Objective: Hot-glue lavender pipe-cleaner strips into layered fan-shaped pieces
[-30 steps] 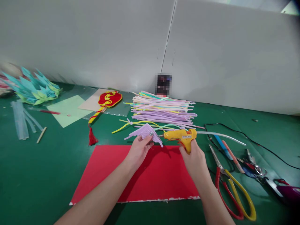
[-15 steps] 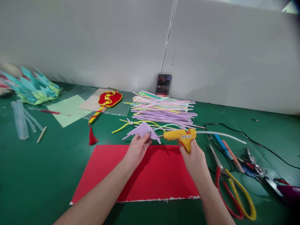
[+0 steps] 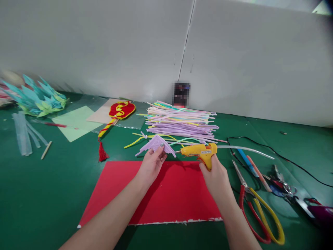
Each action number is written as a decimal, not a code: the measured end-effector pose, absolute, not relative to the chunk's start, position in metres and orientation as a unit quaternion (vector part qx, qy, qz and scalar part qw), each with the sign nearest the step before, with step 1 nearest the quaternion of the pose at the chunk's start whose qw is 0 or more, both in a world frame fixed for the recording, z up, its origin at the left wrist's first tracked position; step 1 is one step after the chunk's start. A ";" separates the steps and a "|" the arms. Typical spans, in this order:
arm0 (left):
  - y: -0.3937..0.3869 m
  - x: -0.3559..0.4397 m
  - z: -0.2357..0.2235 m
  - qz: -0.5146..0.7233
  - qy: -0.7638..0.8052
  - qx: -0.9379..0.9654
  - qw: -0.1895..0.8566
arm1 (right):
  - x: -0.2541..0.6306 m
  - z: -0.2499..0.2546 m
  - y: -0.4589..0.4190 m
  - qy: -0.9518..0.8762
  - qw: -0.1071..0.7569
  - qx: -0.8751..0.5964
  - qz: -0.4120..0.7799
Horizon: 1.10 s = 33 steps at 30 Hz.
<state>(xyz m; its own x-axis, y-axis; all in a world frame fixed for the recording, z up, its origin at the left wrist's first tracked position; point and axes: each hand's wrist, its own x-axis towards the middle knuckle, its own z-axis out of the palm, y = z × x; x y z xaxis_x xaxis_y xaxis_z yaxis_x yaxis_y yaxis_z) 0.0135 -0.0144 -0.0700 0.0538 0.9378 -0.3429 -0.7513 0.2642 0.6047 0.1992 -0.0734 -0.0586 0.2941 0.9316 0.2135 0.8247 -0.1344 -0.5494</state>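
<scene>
Between the thumb and fingers of my left hand is a lilac V-shaped piece made of bent pipe cleaners, its point facing away from me. My right hand is wrapped round the handle of a yellow hot glue gun. The metal nozzle points left, right by the piece's right end; whether they touch I cannot tell. A long clear glue stick sticks out of the gun's back. Below both hands lies a red board with a ragged white front edge.
A pile of pastel pipe cleaners lies behind the hands. Scissors with red and yellow handles and a black cord are at right. At left are a red tasselled fan ornament, green paper and a turquoise folded-paper piece.
The lilac piece and my left hand have shifted slightly left. The glue gun has moved a tiny bit left too, its nozzle still near the piece's right end.
</scene>
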 end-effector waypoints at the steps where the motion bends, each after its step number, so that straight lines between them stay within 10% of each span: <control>1: -0.014 0.013 -0.070 0.593 0.350 0.130 0.713 | 0.199 -0.058 -0.073 -0.587 0.297 -0.748 0.092; 22: -0.022 0.015 -0.067 0.541 0.277 0.163 0.777 | 0.209 -0.060 -0.057 -0.528 0.300 -0.794 -0.020; 33: -0.027 0.016 -0.062 0.520 0.254 0.182 0.795 | 0.200 -0.072 -0.046 -0.583 0.148 -0.796 -0.065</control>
<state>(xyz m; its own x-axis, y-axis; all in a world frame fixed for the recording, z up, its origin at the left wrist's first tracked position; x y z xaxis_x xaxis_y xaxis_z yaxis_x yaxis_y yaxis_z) 0.0155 -0.0267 -0.0619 0.3304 0.9194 -0.2135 -0.7345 0.3925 0.5535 0.1999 -0.0455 -0.0720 0.3121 0.9089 0.2764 0.9476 -0.2771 -0.1589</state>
